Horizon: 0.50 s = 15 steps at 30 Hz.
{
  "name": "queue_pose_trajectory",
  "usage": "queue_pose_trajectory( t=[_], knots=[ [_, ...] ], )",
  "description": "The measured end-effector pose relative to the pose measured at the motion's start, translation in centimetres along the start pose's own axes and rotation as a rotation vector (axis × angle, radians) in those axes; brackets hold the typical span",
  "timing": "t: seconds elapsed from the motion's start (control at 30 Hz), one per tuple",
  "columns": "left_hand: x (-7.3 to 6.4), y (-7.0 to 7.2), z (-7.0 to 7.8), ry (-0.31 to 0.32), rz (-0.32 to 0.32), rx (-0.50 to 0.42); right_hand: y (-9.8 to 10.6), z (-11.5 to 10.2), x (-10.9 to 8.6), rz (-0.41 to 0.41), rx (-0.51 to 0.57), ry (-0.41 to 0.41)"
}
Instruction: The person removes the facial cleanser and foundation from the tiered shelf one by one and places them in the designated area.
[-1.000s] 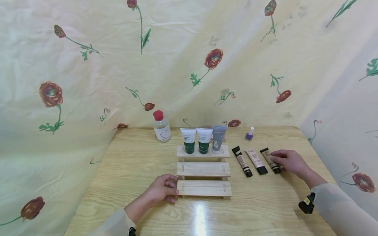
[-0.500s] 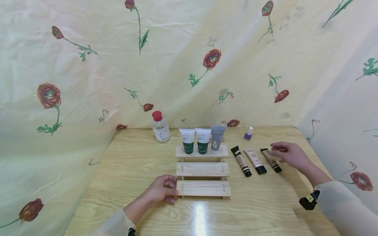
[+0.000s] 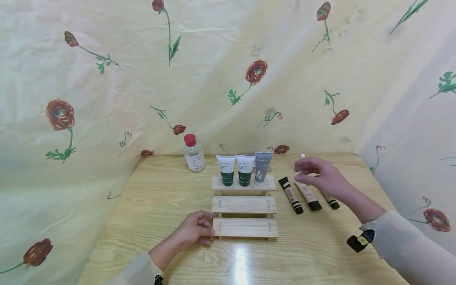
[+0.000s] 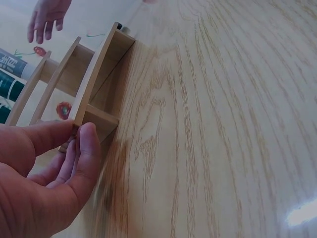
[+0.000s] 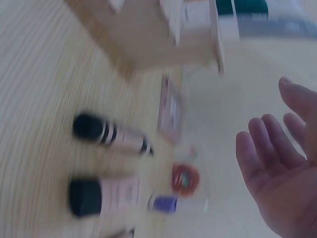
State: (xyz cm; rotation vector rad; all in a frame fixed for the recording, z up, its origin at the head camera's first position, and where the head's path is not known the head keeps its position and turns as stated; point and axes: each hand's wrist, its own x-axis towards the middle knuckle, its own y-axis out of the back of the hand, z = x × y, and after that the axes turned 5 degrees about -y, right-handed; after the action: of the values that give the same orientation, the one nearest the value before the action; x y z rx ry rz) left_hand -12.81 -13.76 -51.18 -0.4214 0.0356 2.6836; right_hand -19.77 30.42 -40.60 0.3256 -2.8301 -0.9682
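Observation:
A three-tier wooden stand [image 3: 246, 204] sits mid-table. My left hand [image 3: 197, 229] pinches the left end of its lowest tier between thumb and fingers, as the left wrist view shows. My right hand [image 3: 322, 176] is in the air over the tubes at the right, fingers loosely bent and holding nothing. Below it lie a slim black-ended tube [image 3: 291, 196], a pink BB cream tube [image 3: 308, 196] and a beige-and-black tube [image 3: 331, 202], partly covered by the hand. A purple nail polish bottle [image 5: 166, 203] stands behind them; in the head view only its white cap shows.
On the top tier stand two white-and-green tubes [image 3: 226, 170] and a grey tube [image 3: 263, 169]. A clear bottle [image 3: 194, 156] with a red cap is at the back left. Behind the stand is a pink flat item [image 5: 170, 111]. Flowered cloth [image 3: 199, 79] hangs around the table.
My right hand has left the beige-and-black tube, rising and moving left until it is over the pink tube and before the nail polish. My left hand stays at the stand.

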Motion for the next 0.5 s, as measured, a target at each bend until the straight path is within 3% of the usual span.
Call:
queue_pose_trajectory(
  t=[0.2, 0.5],
  knots=[
    [-0.1, 0.0, 0.2, -0.003, -0.009, -0.008, -2.8, -2.5, 1.1, -0.039, 0.068, 0.071],
    [-0.1, 0.0, 0.3, -0.001, -0.009, -0.020, -5.6, -4.4, 2.5, -0.046, 0.157, 0.097]
  ],
)
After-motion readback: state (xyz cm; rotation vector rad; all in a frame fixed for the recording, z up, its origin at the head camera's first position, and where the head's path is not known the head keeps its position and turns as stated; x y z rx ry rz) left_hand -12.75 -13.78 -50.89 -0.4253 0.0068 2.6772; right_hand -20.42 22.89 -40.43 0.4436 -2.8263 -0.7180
